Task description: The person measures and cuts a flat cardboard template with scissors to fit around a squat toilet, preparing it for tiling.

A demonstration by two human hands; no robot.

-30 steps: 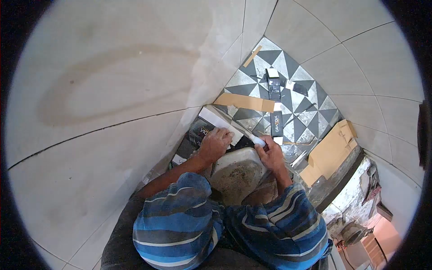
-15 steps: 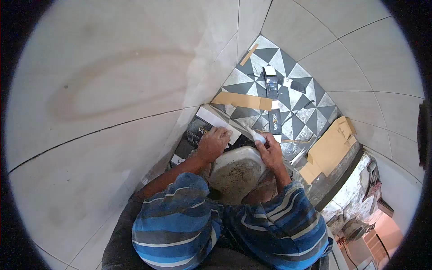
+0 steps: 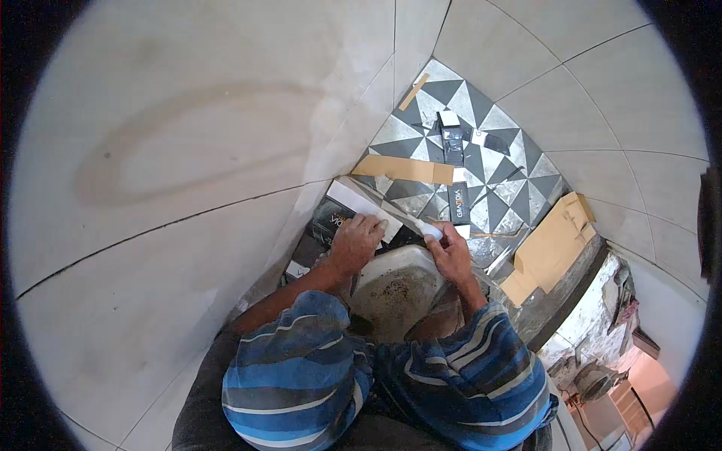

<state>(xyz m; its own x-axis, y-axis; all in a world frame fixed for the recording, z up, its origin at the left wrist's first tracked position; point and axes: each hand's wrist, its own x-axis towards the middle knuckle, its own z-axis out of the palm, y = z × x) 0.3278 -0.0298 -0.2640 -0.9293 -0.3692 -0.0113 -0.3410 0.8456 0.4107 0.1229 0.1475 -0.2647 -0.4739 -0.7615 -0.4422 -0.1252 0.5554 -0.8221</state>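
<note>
My right hand [image 3: 453, 256] is closed round a small white squeeze bottle [image 3: 430, 230]. Its narrow nozzle points up and left, toward the edge of a long white strip. My left hand [image 3: 356, 243], fingers bent, presses on a black-and-white cardboard box [image 3: 329, 219] with printed lettering. The box lies along the wall, and its white panel [image 3: 356, 197] extends beyond my fingers. Whatever is beneath my left fingertips is hidden. Between my forearms stands a stained, whitish basin-like thing [image 3: 398, 279] with dirt inside.
Black box pieces [image 3: 459, 201] and cardboard strips [image 3: 402, 168] lie on the grey-and-white patterned floor [image 3: 496, 177]. A larger cardboard piece [image 3: 553, 248] rests at the right beside a dark ledge. Tiled walls [image 3: 180, 150] close in on both sides. Rubble and tools [image 3: 598, 379] sit at lower right.
Both hands keep nearly the same places. The squeeze bottle in my right hand has shifted very slightly left, and the view has moved a little.
</note>
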